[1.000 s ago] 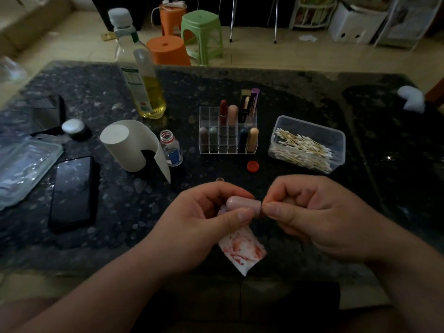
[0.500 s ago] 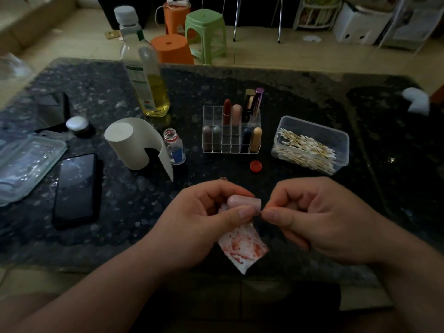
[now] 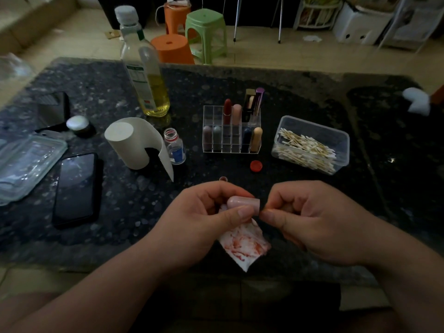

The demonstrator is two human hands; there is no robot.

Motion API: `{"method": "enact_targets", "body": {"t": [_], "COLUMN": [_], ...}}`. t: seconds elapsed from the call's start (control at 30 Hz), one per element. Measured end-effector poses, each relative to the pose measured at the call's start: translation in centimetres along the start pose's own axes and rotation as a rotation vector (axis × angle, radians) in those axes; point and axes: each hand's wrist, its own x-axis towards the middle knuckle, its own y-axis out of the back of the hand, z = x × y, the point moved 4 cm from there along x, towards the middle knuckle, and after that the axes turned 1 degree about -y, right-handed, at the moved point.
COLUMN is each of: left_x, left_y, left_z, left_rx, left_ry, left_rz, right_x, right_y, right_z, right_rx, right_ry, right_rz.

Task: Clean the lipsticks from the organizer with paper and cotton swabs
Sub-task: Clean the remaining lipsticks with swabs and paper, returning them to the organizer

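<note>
Left grip [image 3: 192,222]: holds pink lipstick tube [image 3: 242,202] and red-stained paper [image 3: 242,246].
Right grip [image 3: 312,224]: pinched at tube mouth; contents unclear.
Progress: organizer [image 3: 211,116] lipsticks apparently pending.

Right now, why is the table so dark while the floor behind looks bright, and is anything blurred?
Head view: light reaches the floor but hardly the table; the phone screen shows faint glare; the wide lens bows the table's far edge and smears the corners; the pink lipstick in the left hand is fairly sharp.
</note>
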Motion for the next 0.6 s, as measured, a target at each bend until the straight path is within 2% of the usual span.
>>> {"method": "enact_targets", "body": {"t": [0.1,0.2,0.37,0.47,0.6], "left_x": [-0.1,0.0,0.2,0.2,0.1], "left_y": [-0.1,0.0,0.1,0.2,0.5], "left_z": [0.1,0.3,0.0,-0.1,0.1], "left_rx": [0.020,0.028,0.023,0.042,0.043], "left_ry": [-0.003,-0.019,0.001,0.015,0.008], "left_rz": [-0.015,-0.018,0.016,0.025,0.047], "right_x": [-0.2,0.0,0.4,0.3,0.1], "right_y": [0.0,0.3,0.6,0.8,1.0], "right_z": [-0.2,-0.2,0.3,0.4,0.2], "right_rx": [0.144,0.269,0.139,0.057,0.114], "right_ry": [0.020,0.048,0.006,-0.036,-0.015], "right_rz": [-0.053,-0.008,0.139,0.104,0.017]}}
